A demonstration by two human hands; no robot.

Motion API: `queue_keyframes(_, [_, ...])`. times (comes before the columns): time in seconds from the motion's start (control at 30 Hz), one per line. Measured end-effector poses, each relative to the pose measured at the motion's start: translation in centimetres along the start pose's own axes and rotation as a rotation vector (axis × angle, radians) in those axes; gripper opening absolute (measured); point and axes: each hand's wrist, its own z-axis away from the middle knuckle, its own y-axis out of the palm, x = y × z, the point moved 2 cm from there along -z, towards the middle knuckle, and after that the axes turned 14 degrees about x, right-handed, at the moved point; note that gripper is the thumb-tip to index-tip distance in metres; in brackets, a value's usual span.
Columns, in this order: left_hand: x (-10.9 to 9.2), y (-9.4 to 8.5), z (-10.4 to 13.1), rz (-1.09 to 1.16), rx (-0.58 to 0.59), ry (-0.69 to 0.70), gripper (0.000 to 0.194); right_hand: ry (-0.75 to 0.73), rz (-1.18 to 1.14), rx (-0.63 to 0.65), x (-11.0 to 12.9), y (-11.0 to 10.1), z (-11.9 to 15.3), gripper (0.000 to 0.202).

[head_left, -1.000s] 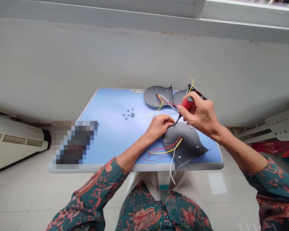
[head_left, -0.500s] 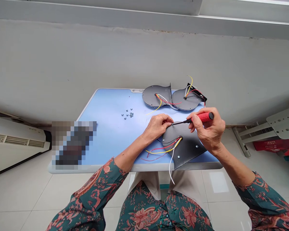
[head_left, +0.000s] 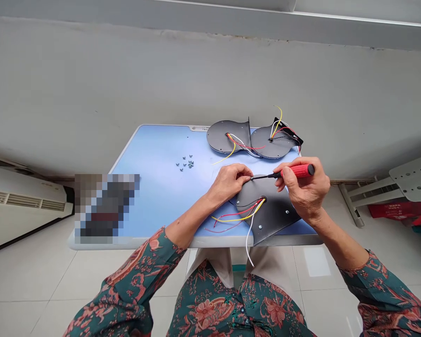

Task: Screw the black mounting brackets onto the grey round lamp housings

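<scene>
My right hand (head_left: 303, 187) is closed round the red handle of a screwdriver (head_left: 301, 171). Its dark shaft points left, and the tip meets the far left rim of a dark grey metal plate (head_left: 273, 206). Thumb and fingers of my left hand (head_left: 230, 180) are pinched together at that rim, right beside the tip. Whatever lies between them is too small to make out. Red, yellow, white and black wires (head_left: 254, 208) come out of a hole in the plate. Screw heads (head_left: 260, 227) show on its surface. The plate's right corner is hidden behind my right hand.
Two similar wired plates (head_left: 228, 126) lie side by side at the back of the blue table (head_left: 154, 196). Several loose screws (head_left: 185, 164) are scattered left of centre. A blurred-out dark object (head_left: 110, 208) occupies the left side. A white metal frame (head_left: 407, 185) stands beyond the right edge.
The screwdriver handle and my right hand have shifted very slightly to the right. My left hand stays at the rim. The whole view has moved a little.
</scene>
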Motion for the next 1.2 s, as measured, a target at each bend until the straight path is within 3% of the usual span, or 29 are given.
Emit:
queue_keyframes(0.3, [-0.2,-0.1,0.1,0.009,-0.003,-0.015,0.014,-0.079,0.207,0.045,-0.2,0.1,-0.2,0.012])
queue_keyframes(0.6, [-0.3,-0.1,0.2,-0.003,-0.006,0.015,0.015,-0.075,0.261,0.116,0.7,0.4,-2.5,0.013])
queue_keyframes(1.2, [0.0,0.2,0.3,-0.146,-0.095,0.140,0.021,-0.101,0.434,0.367,2.1,1.9,-6.3,0.015])
